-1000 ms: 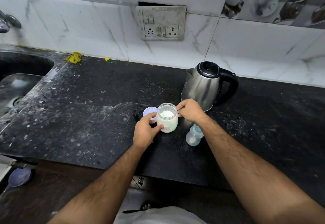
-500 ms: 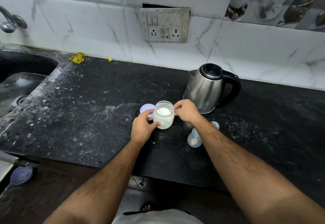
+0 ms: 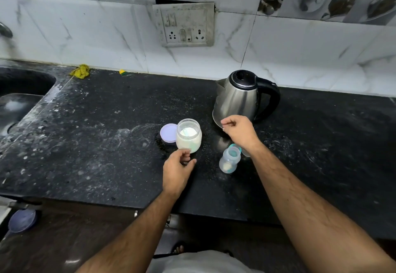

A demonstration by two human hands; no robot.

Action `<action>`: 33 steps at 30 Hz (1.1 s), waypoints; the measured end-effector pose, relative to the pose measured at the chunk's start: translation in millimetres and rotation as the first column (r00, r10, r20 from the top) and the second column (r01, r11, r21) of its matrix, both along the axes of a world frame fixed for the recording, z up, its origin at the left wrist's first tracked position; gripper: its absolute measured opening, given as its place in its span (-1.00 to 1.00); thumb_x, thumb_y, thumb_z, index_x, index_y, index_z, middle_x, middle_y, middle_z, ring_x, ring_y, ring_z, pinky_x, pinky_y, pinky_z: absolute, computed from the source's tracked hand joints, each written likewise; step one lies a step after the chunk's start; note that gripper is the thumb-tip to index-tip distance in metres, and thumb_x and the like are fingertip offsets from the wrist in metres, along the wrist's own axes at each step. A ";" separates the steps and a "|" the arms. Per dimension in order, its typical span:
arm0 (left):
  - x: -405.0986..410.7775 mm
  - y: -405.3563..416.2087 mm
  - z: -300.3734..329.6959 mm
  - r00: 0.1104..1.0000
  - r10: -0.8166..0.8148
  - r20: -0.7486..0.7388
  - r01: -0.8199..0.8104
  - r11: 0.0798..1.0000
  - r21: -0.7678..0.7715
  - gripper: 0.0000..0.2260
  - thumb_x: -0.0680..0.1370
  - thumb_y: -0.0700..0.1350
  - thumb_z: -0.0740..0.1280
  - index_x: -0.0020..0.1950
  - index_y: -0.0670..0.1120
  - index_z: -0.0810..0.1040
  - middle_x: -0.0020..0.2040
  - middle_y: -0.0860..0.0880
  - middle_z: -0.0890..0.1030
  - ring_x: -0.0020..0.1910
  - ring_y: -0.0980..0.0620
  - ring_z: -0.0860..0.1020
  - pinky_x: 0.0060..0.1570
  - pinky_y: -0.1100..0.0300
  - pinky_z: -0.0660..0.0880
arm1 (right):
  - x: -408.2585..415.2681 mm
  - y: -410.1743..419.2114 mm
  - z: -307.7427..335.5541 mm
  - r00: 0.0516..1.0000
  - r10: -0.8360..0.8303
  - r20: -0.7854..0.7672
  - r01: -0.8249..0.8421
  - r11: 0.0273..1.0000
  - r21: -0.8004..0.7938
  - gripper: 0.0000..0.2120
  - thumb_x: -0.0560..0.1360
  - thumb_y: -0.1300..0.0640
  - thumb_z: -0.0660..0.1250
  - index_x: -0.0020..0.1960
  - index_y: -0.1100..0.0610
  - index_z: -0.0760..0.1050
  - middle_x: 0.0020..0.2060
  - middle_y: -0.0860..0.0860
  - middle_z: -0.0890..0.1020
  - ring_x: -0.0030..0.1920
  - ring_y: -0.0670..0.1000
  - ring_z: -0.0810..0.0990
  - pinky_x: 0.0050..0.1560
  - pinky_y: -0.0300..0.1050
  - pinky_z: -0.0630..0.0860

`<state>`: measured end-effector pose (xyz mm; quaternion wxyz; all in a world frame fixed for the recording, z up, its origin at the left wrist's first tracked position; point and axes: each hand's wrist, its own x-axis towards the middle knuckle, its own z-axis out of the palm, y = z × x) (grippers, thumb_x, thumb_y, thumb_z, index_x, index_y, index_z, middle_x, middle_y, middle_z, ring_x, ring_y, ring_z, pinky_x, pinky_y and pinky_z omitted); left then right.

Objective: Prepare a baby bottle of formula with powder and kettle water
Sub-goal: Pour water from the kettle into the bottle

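The black speckled stone countertop, dusted with pale smears, fills the middle of the view beneath a white marble-look tiled wall that carries a grimy grey switch-and-socket plate at 12 o'clock. A dark sink basin sits at 9 o'clock. The brushed-steel electric kettle with a black lid and handle stands upright at 1 o'clock from the centre. The left hand hovers just at 6 o'clock of the clear glass jar of white powder, fingers loosely curled and gripping nothing, close to the jar's base; contact cannot be told. The right hand hangs in front of the kettle's base, fingers relaxed and bent, holding nothing. The jar stands open, with its round lilac plastic lid lying flat at its 9 o'clock, touching it. The small clear baby bottle with a teal neck ring stands open at 4 o'clock from the jar, a little powder in its bottom. A crumpled yellow rag lies by the wall at 11 o'clock.
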<state>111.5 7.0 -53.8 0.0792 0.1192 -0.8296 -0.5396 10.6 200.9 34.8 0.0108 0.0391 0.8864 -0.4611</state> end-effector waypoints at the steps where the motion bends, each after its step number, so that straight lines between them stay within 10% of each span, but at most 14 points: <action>1: 1.3 6.0 -1.0 0.999 -0.041 0.004 0.041 0.999 0.002 -0.74 0.41 -0.15 0.55 0.01 0.09 0.58 -0.08 0.12 0.66 -0.11 0.24 0.62 0.03 0.20 0.60 | 1.3 7.6 0.8 1.000 -0.024 -0.016 0.024 1.000 -0.010 -0.77 0.44 0.37 0.33 -0.03 0.15 0.68 -0.19 -0.05 0.66 -0.06 -0.02 0.65 0.08 -0.15 0.56; 13: -14.7 67.1 6.3 0.926 -0.365 0.095 0.365 0.931 0.012 -0.27 0.27 -0.01 0.64 0.39 0.01 0.46 0.23 0.17 0.55 0.15 0.26 0.53 0.08 0.35 0.46 | -4.8 102.7 8.2 0.922 -0.365 -0.127 0.365 0.931 -0.020 -0.76 0.39 0.28 0.40 0.02 0.07 0.62 -0.11 0.00 0.66 -0.12 -0.04 0.60 0.03 -0.15 0.54; 23: -20.2 84.2 14.2 0.921 -0.370 0.122 0.371 0.928 0.013 -0.42 0.19 0.11 0.54 0.19 0.25 0.53 0.10 0.27 0.62 0.08 0.37 0.54 0.00 0.45 0.40 | -68.0 131.4 8.3 0.975 -0.221 0.009 0.221 0.970 -0.102 -0.13 0.33 0.33 0.50 0.52 0.06 0.18 0.37 0.08 0.47 0.32 0.08 0.49 0.37 0.03 0.43; 33: -19.8 91.5 16.3 0.937 -0.326 0.125 0.325 0.945 0.023 -0.57 0.24 0.09 0.56 0.08 0.21 0.57 -0.01 0.35 0.64 -0.01 0.35 0.57 -0.11 0.51 0.39 | -96.3 136.8 -2.9 0.973 -0.227 -0.032 0.225 0.972 -0.064 -0.68 0.36 0.09 0.51 0.02 -0.02 0.45 -0.11 -0.07 0.60 0.00 0.06 0.60 0.05 -0.06 0.53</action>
